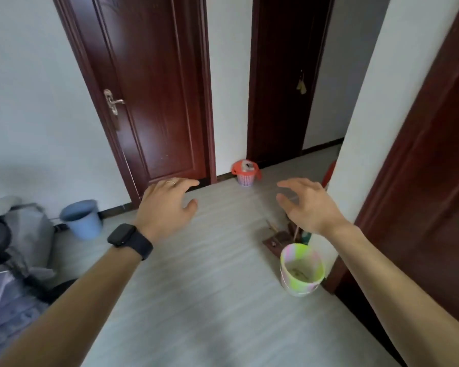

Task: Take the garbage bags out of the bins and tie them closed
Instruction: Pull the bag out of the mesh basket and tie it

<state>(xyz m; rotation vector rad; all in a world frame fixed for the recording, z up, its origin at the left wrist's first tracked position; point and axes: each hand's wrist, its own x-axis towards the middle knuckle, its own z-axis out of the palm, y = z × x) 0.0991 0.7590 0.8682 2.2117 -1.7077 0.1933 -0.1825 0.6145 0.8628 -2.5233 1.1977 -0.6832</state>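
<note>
A small pink mesh bin [245,179] stands on the floor by the far wall between two doors, lined with a red garbage bag [239,167] that holds some rubbish. Nearer, at the right by the wall corner, a pastel green-and-pink bin [301,270] has a little litter inside. A blue bin [82,219] stands at the left wall. My left hand [167,205], with a ring and a black watch on the wrist, and my right hand [306,205] are stretched out in the air, fingers spread, holding nothing, well short of the pink bin.
A closed dark red door [149,88] is ahead on the left, an open doorway [321,75] ahead on the right. A white wall corner [382,102] juts out at the right. A fan and grey covered items [24,234] crowd the left. A dustpan [277,241] lies behind the pastel bin.
</note>
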